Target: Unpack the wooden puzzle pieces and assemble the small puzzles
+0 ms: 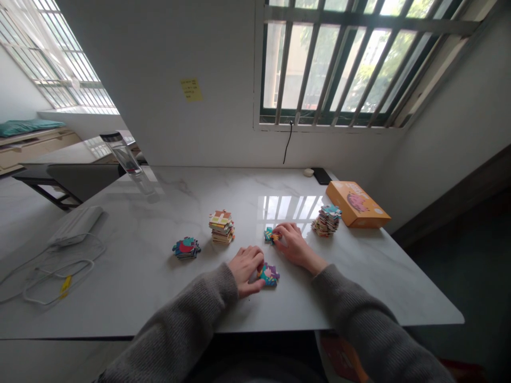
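Observation:
Toward the front of the table, my left hand (248,267) curls around the left side of some teal and purple jigsaw puzzle pieces (270,275), thumb below and fingers above. Slightly farther back, my right hand (294,243) has its fingertips closed on a teal and orange jigsaw piece (269,234), which they partly cover. Beyond my left hand stands a tall stack of jigsaw pieces (222,227), with a lower dark teal and red stack (186,248) to its left. Another tall stack (327,220) rises to the right of my right hand.
An orange box (356,204) lies at the back right, near a black phone-like object (321,176) and a small white item (308,172). A clear bottle (124,155) stands at the far left. White cables (85,260) and a white power strip-like block (77,226) occupy the left side.

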### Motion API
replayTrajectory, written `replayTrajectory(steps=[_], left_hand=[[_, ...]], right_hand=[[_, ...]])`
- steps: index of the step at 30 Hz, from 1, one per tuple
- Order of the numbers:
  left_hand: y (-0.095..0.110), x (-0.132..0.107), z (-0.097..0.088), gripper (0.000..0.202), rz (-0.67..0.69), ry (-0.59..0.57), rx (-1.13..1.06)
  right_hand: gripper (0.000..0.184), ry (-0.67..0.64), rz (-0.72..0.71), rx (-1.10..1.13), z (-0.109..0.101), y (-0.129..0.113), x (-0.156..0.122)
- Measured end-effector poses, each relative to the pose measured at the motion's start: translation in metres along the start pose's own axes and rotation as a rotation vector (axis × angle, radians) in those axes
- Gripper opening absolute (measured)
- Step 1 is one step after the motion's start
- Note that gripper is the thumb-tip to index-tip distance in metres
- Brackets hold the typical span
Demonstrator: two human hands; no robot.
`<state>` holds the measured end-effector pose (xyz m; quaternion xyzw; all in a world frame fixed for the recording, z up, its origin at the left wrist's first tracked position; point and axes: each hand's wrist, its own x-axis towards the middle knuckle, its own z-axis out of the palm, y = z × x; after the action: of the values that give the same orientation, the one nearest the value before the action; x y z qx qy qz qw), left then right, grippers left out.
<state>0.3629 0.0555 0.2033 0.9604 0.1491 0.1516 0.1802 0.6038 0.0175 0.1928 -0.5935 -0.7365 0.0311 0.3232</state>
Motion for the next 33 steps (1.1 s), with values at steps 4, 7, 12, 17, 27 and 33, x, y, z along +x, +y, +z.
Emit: replayTrajectory(steps=[4, 7, 12, 17, 27, 33], left_hand=[[-0.009, 0.004, -0.001, 0.016, -0.07, 0.19, -0.024], [-0.015, 0.009, 0.0, 0.022, -0.116, 0.364, -0.048], [-0.024, 0.013, 0.002, 0.031, -0.107, 0.392, -0.092], [-0.026, 0.015, 0.001, 0.017, -0.044, 0.387, -0.126], [-0.011, 0.02, 0.003, 0.02, 0.006, 0.645, -0.001], [-0.012, 0.02, 0.007, 0.022, -0.012, 0.62, 0.05]], right_hand=[[0.022, 0.069, 0.011, 0.097, -0.01, -0.004, 0.003], [0.026, 0.02, -0.037, 0.212, -0.014, -0.013, 0.003], [0.034, -0.081, -0.112, 0.321, -0.013, -0.031, -0.002], [0.037, -0.056, -0.113, 0.416, -0.013, -0.035, -0.002], [0.051, -0.148, 0.395, 1.055, -0.01, -0.041, 0.001], [0.042, -0.096, 0.396, 1.083, -0.005, -0.041, 0.002]])
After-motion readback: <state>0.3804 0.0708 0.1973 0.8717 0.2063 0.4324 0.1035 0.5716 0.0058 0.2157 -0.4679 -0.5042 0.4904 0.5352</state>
